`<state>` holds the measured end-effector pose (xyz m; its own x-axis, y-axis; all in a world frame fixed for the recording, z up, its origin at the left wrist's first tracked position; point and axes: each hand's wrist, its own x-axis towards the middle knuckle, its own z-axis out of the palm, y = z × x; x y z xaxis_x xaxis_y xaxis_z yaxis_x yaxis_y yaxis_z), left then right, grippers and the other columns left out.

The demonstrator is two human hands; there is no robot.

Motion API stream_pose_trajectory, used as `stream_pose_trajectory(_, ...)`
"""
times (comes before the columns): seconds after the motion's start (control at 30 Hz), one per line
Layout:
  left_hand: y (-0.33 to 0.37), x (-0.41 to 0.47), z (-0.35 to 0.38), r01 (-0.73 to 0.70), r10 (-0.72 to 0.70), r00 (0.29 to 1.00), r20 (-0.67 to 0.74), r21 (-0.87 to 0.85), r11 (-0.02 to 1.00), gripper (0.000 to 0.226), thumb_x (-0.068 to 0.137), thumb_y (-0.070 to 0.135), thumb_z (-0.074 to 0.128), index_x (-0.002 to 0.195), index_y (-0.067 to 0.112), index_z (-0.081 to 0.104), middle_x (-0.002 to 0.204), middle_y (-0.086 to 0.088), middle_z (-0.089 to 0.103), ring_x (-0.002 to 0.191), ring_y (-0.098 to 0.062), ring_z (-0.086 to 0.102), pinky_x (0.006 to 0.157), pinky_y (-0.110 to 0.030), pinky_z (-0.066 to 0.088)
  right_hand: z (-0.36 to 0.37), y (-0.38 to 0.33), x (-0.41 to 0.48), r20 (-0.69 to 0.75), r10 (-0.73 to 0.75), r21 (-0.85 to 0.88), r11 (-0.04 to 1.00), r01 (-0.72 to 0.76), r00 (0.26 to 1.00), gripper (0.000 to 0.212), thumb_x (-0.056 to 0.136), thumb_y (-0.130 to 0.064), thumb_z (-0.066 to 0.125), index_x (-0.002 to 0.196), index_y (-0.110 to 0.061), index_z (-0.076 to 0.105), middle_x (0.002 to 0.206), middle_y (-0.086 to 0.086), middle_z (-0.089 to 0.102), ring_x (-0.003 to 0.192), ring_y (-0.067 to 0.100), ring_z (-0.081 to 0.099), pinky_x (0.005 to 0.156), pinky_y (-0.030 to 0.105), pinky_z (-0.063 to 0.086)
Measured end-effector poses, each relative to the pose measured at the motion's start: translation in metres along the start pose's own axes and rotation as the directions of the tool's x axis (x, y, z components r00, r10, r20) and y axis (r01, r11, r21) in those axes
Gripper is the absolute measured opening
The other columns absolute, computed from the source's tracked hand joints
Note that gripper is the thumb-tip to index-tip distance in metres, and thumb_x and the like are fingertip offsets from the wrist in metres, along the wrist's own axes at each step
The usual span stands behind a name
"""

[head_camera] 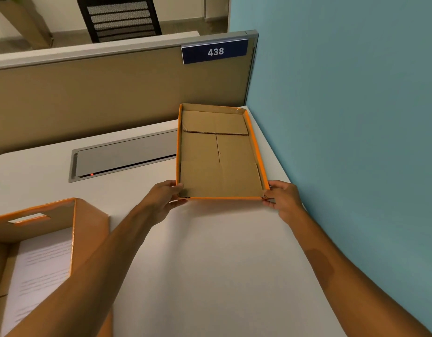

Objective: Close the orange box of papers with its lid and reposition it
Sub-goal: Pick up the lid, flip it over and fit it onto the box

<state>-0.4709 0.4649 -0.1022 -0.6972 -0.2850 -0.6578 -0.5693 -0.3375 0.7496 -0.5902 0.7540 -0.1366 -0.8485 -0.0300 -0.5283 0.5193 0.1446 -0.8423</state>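
Note:
The orange lid (pixel 220 164) lies upside down on the white desk (pixel 210 263) at the back right, its brown cardboard inside facing up. My left hand (pixel 165 198) grips its near left corner and my right hand (pixel 281 198) grips its near right corner. The open orange box (pixel 86 229) stands at the lower left, with a cut-out handle in its far wall. White printed papers (pixel 42 271) lie inside it. My left forearm crosses in front of the box's right wall.
A grey cable flap (pixel 122 156) with a small red light is set in the desk left of the lid. A tan partition (pixel 100 93) with a blue "438" sign runs behind. A teal wall (pixel 343 117) borders the desk's right edge.

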Motion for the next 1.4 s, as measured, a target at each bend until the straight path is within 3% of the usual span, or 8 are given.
stream_pose_trajectory(0.13, 0.006, -0.027, -0.021, 0.041, -0.015, 0.991, 0.131, -0.193, 0.98, 0.019, 0.094, -0.002, 0.056, 0.112, 0.0, 0.059, 0.122, -0.02, 0.063, 0.099, -0.034, 0.066, 0.079, -0.04, 0.063, -0.001, 0.001, -0.021, 0.077, -0.002, 0.032, 0.999, 0.0, 0.997, 0.025, 0.086, 0.011, 0.062, 0.107, 0.0, 0.068, 0.093, 0.015, 0.069, 0.082, 0.03, 0.067, 0.069, 0.038, 0.058)
stream_pose_trajectory(0.27, 0.008, -0.058, -0.043, 0.017, 0.023, 0.977, 0.211, -0.185, 0.983, 0.039, 0.09, -0.01, 0.054, 0.126, 0.003, 0.058, 0.123, -0.02, 0.068, 0.101, -0.037, 0.068, 0.089, -0.047, 0.059, 0.006, 0.002, -0.046, 0.134, -0.031, 0.007, 1.0, 0.03, 0.991, 0.023, 0.086, 0.009, 0.064, 0.107, 0.001, 0.068, 0.083, 0.01, 0.068, 0.073, 0.024, 0.067, 0.065, 0.036, 0.06)
stream_pose_trajectory(0.37, 0.008, -0.08, -0.061, -0.028, 0.067, 0.973, 0.222, -0.175, 0.984, 0.046, 0.088, -0.012, 0.055, 0.132, 0.002, 0.054, 0.126, -0.026, 0.065, 0.1, -0.04, 0.068, 0.092, -0.051, 0.057, 0.017, 0.002, -0.067, 0.098, -0.114, -0.185, 0.974, 0.131, 0.989, 0.026, 0.084, 0.0, 0.069, 0.11, 0.0, 0.069, 0.087, 0.011, 0.072, 0.074, 0.024, 0.07, 0.068, 0.041, 0.061)
stream_pose_trajectory(0.43, 0.006, -0.094, -0.073, -0.058, 0.096, 0.973, 0.211, -0.176, 0.983, 0.049, 0.087, -0.012, 0.056, 0.134, 0.0, 0.051, 0.129, -0.028, 0.063, 0.101, -0.042, 0.068, 0.091, -0.052, 0.057, 0.029, 0.002, -0.086, 0.07, -0.304, -0.479, 0.825, 0.3, 0.95, 0.03, 0.086, -0.012, 0.069, 0.115, -0.004, 0.069, 0.097, 0.009, 0.073, 0.084, 0.024, 0.07, 0.079, 0.043, 0.059)
stream_pose_trajectory(0.5, 0.004, -0.109, -0.085, -0.086, 0.124, 0.971, 0.206, -0.183, 0.979, 0.05, 0.086, -0.012, 0.059, 0.134, 0.001, 0.051, 0.129, -0.028, 0.064, 0.105, -0.045, 0.068, 0.092, -0.051, 0.057, 0.044, 0.006, -0.11, 0.152, -0.555, -0.659, 0.559, 0.503, 0.818, 0.033, 0.092, -0.02, 0.065, 0.122, -0.006, 0.064, 0.109, 0.011, 0.068, 0.1, 0.027, 0.063, 0.086, 0.044, 0.054)
stream_pose_trajectory(0.6, -0.001, -0.132, -0.101, -0.129, 0.172, 0.965, 0.196, -0.217, 0.968, 0.047, 0.084, -0.01, 0.063, 0.127, 0.004, 0.055, 0.126, -0.026, 0.067, 0.107, -0.046, 0.068, 0.085, -0.048, 0.06, 0.07, 0.013, -0.156, 0.299, -0.775, -0.638, 0.272, 0.721, 0.557, 0.034, 0.093, -0.025, 0.062, 0.121, -0.005, 0.064, 0.116, 0.013, 0.064, 0.108, 0.03, 0.056, 0.088, 0.044, 0.049)
stream_pose_trajectory(0.8, -0.012, -0.185, -0.121, -0.233, 0.284, 0.943, 0.17, -0.269, 0.934, 0.059, 0.08, -0.009, 0.069, 0.133, 0.007, 0.047, 0.12, -0.026, 0.07, 0.103, -0.048, 0.07, 0.085, -0.052, 0.06, 0.132, 0.027, -0.246, 0.501, -0.822, -0.528, -0.041, 0.848, 0.272, 0.049, 0.086, -0.041, 0.068, 0.125, -0.011, 0.062, 0.121, 0.007, 0.062, 0.113, 0.02, 0.054, 0.095, 0.031, 0.046)
stream_pose_trajectory(1.4, -0.048, -0.317, -0.161, -0.46, 0.516, 0.848, 0.121, -0.314, 0.83, 0.066, 0.078, 0.019, 0.08, 0.133, 0.006, 0.046, 0.122, -0.02, 0.065, 0.101, -0.036, 0.073, 0.089, -0.053, 0.058, 0.199, 0.037, -0.388, 0.275, -0.956, -0.359, -0.001, 0.933, 0.105, 0.029, 0.083, -0.009, 0.075, 0.111, -0.006, 0.07, 0.107, 0.01, 0.072, 0.104, 0.022, 0.065, 0.089, 0.038, 0.054)
